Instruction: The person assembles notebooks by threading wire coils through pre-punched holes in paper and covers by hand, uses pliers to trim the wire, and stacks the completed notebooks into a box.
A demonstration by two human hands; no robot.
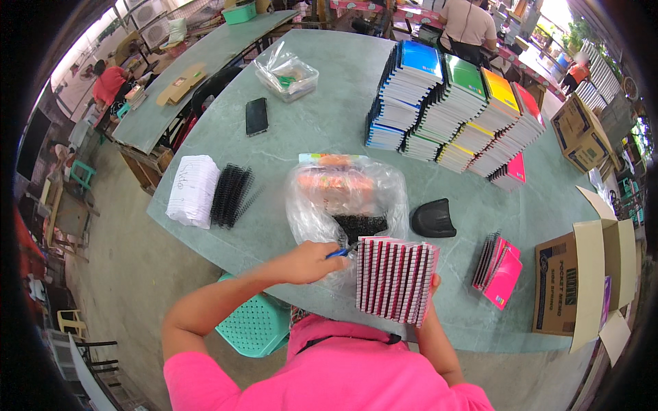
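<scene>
With the left grip [315, 264], holds a blue-handled tool [337, 253], closed around it and aimed at the upper left corner of a bundle of pink notebooks [396, 284]; with the right grip [434, 282], partly hidden behind that bundle, clasps its right side, with rows of spines tilted upward over the near edge of the table [329, 116]. Taking bigger things first, would count as done, to judge by looks, the tall notebook stacks [452, 109] in blue, green, yellow and pink at the far right, seemingly bound along one edge. Next in size, finds an opened carton [558, 288] at the right edge (cannot see deep enough to say how full). Then, just beyond the bundle, sees a clear plastic bag [301, 205] with black coils [363, 226] at its near side, apparently supply left to use. Would call the held bundle part-way along; cannot tell coiled spines from bare ones, nor contact between tool and spine. Smaller still, notes at left a white paper block [194, 190], purpose unclear, with loose coils [233, 195] just beside it, seemingly unused; and at right some fanned pink notebooks [504, 270], probably nearly finished.
</scene>
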